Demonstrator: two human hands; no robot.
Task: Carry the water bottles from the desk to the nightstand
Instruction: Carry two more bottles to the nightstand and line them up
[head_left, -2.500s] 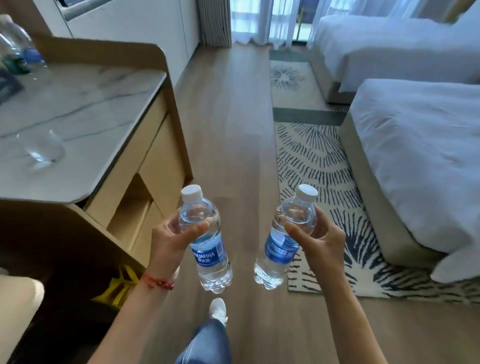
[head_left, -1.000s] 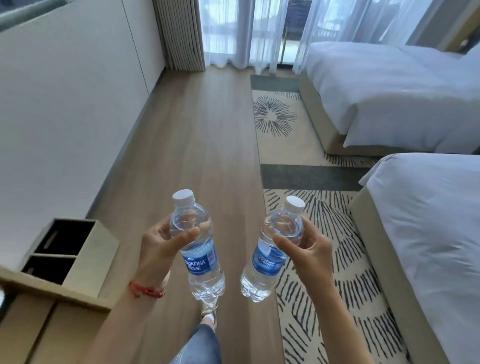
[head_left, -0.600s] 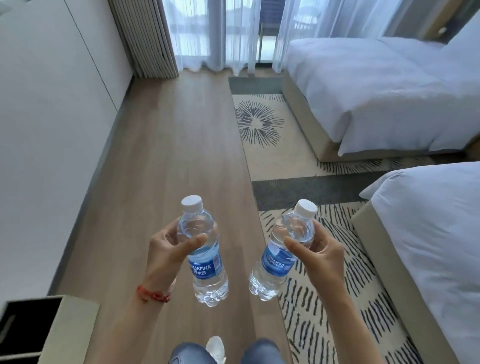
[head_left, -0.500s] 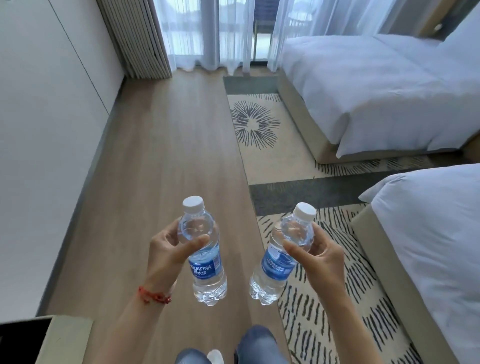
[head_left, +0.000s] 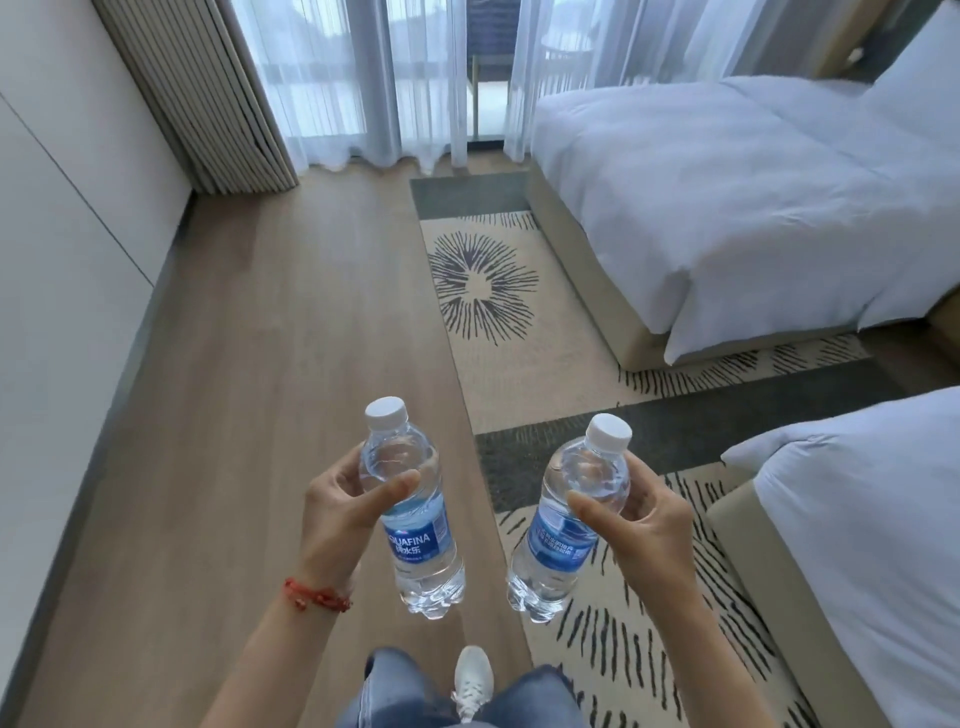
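Room, seen from the head camera, largest item first.

1. Light brown wood-plank floor (head_left: 270, 364), running from the viewer to the window.
2. Far bed with white duvet and beige upholstered base (head_left: 727, 197), along the right side.
3. Near bed with white duvet and beige base (head_left: 872, 545), at the lower right; its corner lies just beside the right forearm.
4. Plain white wall panel (head_left: 62, 260), along the left.
5. Sheer white curtains (head_left: 374, 78) over the window, with a ribbed beige drape (head_left: 208, 93) bunched at their left.
6. Cream carpet runner with dark starburst and dash pattern and grey cross bands (head_left: 498, 322), between the wood floor and the beds.
7. Blue denim trouser legs (head_left: 395, 691) and one white lace-up sneaker (head_left: 472, 680), at the bottom edge.
8. Left hand (head_left: 343, 514), red cord bracelet (head_left: 314, 597) at the wrist; thumb and fingers curled round the upper body of a clear plastic water bottle with white cap and blue label (head_left: 415, 519), held upright in the air above the wood floor.
9. Right hand (head_left: 639, 525), fingers and thumb wrapped round the shoulder of a second clear plastic bottle with white cap and blue label (head_left: 566, 525), tilted with cap to the right, held above the runner's edge.

The two bottles are near each other but apart.
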